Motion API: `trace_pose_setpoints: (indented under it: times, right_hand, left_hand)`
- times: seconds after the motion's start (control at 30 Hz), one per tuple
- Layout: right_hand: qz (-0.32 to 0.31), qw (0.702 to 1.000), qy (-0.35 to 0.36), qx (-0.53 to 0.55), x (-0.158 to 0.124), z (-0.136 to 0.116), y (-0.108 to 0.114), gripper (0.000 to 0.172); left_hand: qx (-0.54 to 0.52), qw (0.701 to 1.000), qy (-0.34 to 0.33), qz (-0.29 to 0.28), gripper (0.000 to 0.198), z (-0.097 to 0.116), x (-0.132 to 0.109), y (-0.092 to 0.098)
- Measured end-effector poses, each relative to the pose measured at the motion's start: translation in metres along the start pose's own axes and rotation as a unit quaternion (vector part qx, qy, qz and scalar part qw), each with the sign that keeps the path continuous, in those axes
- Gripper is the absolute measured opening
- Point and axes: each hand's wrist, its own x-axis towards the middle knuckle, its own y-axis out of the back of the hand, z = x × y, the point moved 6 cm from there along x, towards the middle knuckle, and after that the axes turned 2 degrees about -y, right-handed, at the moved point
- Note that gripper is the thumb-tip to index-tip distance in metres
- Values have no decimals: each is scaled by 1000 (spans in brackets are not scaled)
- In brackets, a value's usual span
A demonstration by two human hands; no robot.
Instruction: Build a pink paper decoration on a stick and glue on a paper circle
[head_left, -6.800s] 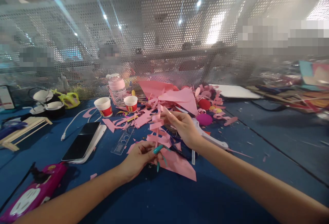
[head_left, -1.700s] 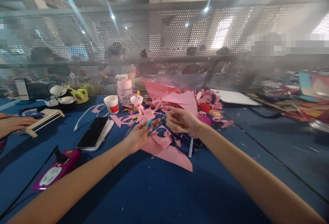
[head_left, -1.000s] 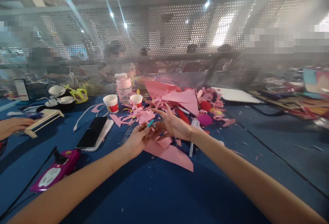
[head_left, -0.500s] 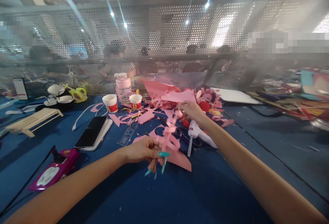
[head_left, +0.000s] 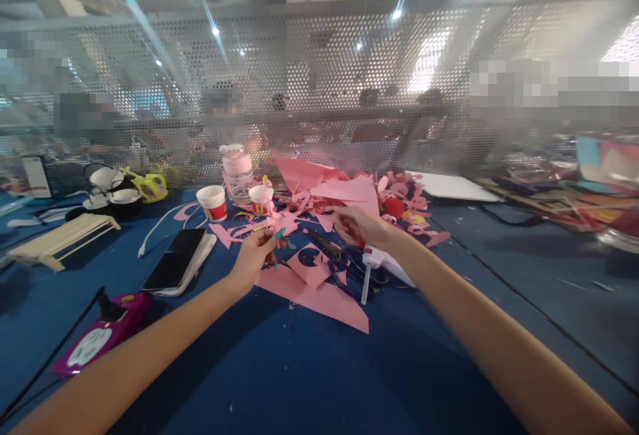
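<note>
My left hand (head_left: 255, 254) hovers over a heap of pink paper scraps (head_left: 299, 219) on the blue table (head_left: 309, 375). Its fingers, with teal nails, are pinched together on something too small to name. My right hand (head_left: 356, 225) is further back and to the right, closed in a pinch above the scraps; what it holds is hidden. A large pink sheet (head_left: 319, 296) lies under and in front of both hands. Dark scissors (head_left: 335, 253) and a white glue gun (head_left: 387, 266) lie just right of the sheet, close to my right wrist.
A phone on a white notebook (head_left: 176, 267) and a purple power strip (head_left: 97, 343) lie at the left. Two paper cups (head_left: 212, 203) and a bottle (head_left: 236, 173) stand behind the scraps. A wooden stick frame (head_left: 60, 239) sits far left. A perforated metal screen (head_left: 319, 96) closes off the back.
My left hand rose from the near edge of the pink sheet and moved away towards the scrap heap. The pink paper chain stretched between my hands no longer shows. My right hand shifted slightly left.
</note>
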Motion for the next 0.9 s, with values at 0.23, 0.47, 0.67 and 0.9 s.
trace_pose_setpoints:
  times: [0.23,0.47,0.67,0.9]
  right_hand:
    - [-194,973,10,122,-11,-3,-51,57]
    - [-266,934,17,237,-24,-7,-69,57]
    - [-362,871,-23,332,-31,10,-106,62]
    - [-428,865,-123,233,-34,26,-123,64]
  left_hand:
    - [215,975,-28,40,27,-3,0,15]
    - [346,915,-193,75,40,36,-23,-2]
    - [101,964,-77,-235,40,27,-45,-54]
    - [202,915,-81,-339,29,18,-47,-59]
